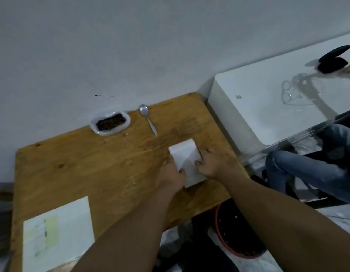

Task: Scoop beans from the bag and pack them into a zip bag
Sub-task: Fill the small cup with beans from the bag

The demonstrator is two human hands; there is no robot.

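A white zip bag [186, 160] lies flat on the wooden table [103, 165], right of centre. My left hand [173, 173] grips its left edge with the thumb on top. My right hand [213, 163] holds its right edge, thumb pressing on the bag. At the table's far edge stands an open clear plastic bag of dark beans [110, 122]. A metal spoon [147, 118] lies just right of it, bowl toward the wall, handle pointing at the zip bag.
A printed sheet of paper [58, 232] lies on the table's near left corner. A white appliance [278, 103] with glasses and a black case on it stands to the right. A red-rimmed bin [236, 232] and another person's jeans-clad legs [317, 169] are beyond the table's right edge.
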